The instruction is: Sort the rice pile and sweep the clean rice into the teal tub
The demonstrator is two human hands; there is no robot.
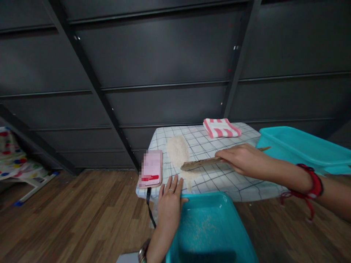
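My right hand (241,159) is closed around a long flat wooden stick (201,163), whose tip rests at the near end of a pile of white grains (178,151) on the checked cloth of a small table (219,180). My left hand (170,201) lies with fingers stretched out on the table's front edge, against the rim of a teal tray (211,228) held below the edge. A thin scatter of grains lies in that tray.
A pink phone (150,168) with a black cable lies at the table's left edge. A folded red-and-white striped cloth (221,128) sits at the back. A second teal tray (304,146) stands at the right. Dark metal wall behind, wooden floor around.
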